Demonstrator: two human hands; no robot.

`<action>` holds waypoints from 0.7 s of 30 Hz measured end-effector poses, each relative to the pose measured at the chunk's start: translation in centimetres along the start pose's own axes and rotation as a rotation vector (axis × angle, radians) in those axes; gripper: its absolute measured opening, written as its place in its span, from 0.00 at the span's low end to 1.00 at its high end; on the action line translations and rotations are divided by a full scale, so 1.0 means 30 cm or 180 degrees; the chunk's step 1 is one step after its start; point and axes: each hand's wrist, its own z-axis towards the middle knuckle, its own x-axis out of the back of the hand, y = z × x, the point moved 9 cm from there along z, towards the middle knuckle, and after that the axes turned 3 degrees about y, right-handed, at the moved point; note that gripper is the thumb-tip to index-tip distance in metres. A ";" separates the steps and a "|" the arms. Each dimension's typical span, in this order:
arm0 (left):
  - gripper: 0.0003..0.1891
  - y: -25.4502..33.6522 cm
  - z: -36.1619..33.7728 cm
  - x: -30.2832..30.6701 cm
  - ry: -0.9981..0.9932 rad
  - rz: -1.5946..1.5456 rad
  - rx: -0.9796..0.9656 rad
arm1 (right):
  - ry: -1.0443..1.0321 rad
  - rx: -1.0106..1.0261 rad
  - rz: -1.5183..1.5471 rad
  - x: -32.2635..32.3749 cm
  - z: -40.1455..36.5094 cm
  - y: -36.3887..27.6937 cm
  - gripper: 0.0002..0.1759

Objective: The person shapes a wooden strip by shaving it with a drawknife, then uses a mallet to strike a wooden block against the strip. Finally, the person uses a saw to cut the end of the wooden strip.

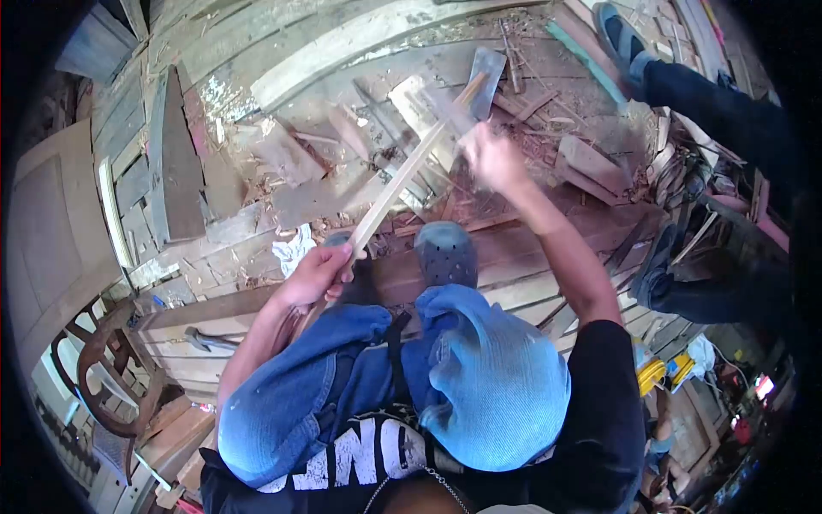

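My left hand is closed around a long pale wooden strip, which slants away from me up to the right. Near the strip's far end, my right hand is closed and smeared by motion. It grips a flat grey blade, too blurred to name more exactly; its handle is hidden in my fist. Just beyond lies a blue-grey flat piece under the strip's tip. Below the strip sits a pale wood block.
Wood offcuts and shavings cover the plank floor. A hammer-like tool rests on boards at my left. Another person's legs are at the right. A round wooden frame stands lower left; a yellow tool lies lower right.
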 end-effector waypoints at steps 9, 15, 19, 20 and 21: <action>0.20 -0.024 -0.031 0.005 -0.0161 0.0000 0.0141 | 0.0226 -0.0843 0.0232 0.019 0.047 0.110 0.23; 0.20 -0.024 -0.038 0.008 -0.0081 0.0064 0.0058 | -0.0180 0.0029 -0.0217 -0.002 -0.006 0.011 0.23; 0.21 -0.017 -0.036 0.012 -0.0134 0.0093 0.0142 | -0.0039 -0.0909 0.0302 0.017 0.141 0.159 0.26; 0.21 -0.019 -0.032 0.015 -0.0113 0.0100 0.0126 | -0.0190 -0.0679 -0.0061 0.026 0.090 0.071 0.27; 0.21 -0.025 -0.036 0.017 -0.0091 0.0096 0.0125 | -0.0402 -0.0633 -0.0034 0.019 0.047 0.038 0.27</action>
